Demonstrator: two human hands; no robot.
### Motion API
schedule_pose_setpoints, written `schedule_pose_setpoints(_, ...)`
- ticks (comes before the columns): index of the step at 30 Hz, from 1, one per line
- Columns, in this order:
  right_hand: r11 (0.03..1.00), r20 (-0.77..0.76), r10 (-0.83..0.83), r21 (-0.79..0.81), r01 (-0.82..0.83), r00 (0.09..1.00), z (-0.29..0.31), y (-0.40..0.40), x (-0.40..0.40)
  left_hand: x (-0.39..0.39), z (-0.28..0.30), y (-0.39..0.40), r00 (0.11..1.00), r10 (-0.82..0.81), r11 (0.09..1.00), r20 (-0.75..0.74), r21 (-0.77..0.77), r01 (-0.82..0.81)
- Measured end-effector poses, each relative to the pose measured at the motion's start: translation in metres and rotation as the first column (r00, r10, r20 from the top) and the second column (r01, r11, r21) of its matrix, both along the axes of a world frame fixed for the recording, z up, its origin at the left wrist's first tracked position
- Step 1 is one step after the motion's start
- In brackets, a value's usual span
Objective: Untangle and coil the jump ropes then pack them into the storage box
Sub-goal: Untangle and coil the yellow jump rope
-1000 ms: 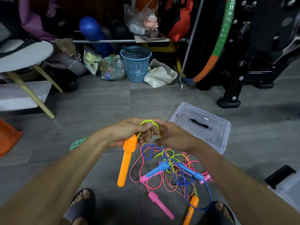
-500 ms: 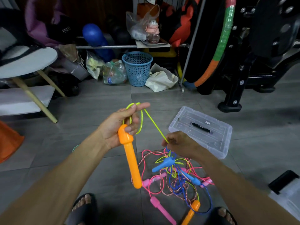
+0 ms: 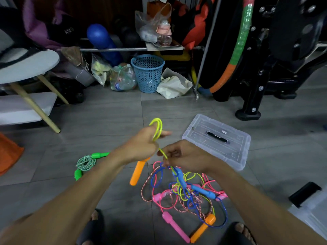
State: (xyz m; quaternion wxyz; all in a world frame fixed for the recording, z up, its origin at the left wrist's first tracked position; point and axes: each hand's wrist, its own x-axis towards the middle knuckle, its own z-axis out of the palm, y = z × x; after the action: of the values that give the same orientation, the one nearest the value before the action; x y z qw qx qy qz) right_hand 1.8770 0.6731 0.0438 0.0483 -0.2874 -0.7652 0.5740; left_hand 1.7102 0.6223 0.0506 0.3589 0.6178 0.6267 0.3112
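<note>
Holding an orange handle (image 3: 138, 171) with yellow rope (image 3: 156, 129) looped over it, the left hand (image 3: 141, 146) was closed mid-frame; the right hand (image 3: 182, 155) pinched that rope.

A cluttered home storage corner that doubles as a workout space.

Beyond the hands, grey floor tiles (image 3: 109, 112) run to a crowded back wall: a blue plastic waste basket (image 3: 147, 73), tied plastic bags (image 3: 122, 78) and a blue roll (image 3: 102, 41) on a metal rail. Ahead and to the right of the hands stands a black exercise machine (image 3: 283, 50) with a segmented hoop (image 3: 237, 50) leaning on it; ahead and to the left sits a white round table (image 3: 30, 66) on wooden legs.
</note>
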Motion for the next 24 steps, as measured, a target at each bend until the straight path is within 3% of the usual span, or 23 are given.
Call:
schedule_pose_setpoints(3, 1.000, -0.033, -0.023, -0.021, 0.023, 0.999, 0.007, 0.011, 0.008, -0.004, -0.008, -0.007, 0.941, -0.155, 0.986, -0.301, -0.113, 0.126)
schedule_pose_setpoints(8, 0.973, 0.097, -0.078, 0.223, 0.055, 0.992, 0.002, 0.020, 0.017, 0.001, 0.001, -0.009, 0.945, -0.221, 0.947, -0.241, -0.283, 0.149)
schedule_pose_setpoints(11, 0.902, 0.239, -0.070, 0.429, -0.041, 0.968, -0.005, 0.023, 0.023, -0.001, -0.003, -0.008, 0.994, -0.056, 0.941, -0.092, -0.338, 0.022)
schedule_pose_setpoints(14, 0.923, 0.336, -0.017, 0.368, -0.115, 0.942, -0.010, 0.025, 0.028, -0.004, -0.001, -0.003, 0.974, 0.152, 0.925, 0.168, -0.370, -0.081)
schedule_pose_setpoints(16, 0.911, 0.335, -0.019, 0.393, -0.121, 0.942, -0.017, 0.024, 0.025, -0.007, 0.003, -0.003, 0.925, 0.184, 0.932, 0.333, -0.358, -0.056)
schedule_pose_setpoints(20, 0.903, 0.218, -0.039, 0.426, -0.059, 0.975, -0.024, 0.022, 0.016, -0.014, 0.008, -0.009, 0.890, 0.067, 0.962, 0.450, -0.264, 0.061)
schedule_pose_setpoints(24, 0.956, 0.017, -0.164, 0.250, 0.155, 0.986, -0.029, 0.028, 0.011, -0.024, 0.008, -0.010, 0.842, 0.070, 0.985, 0.536, -0.171, 0.027)
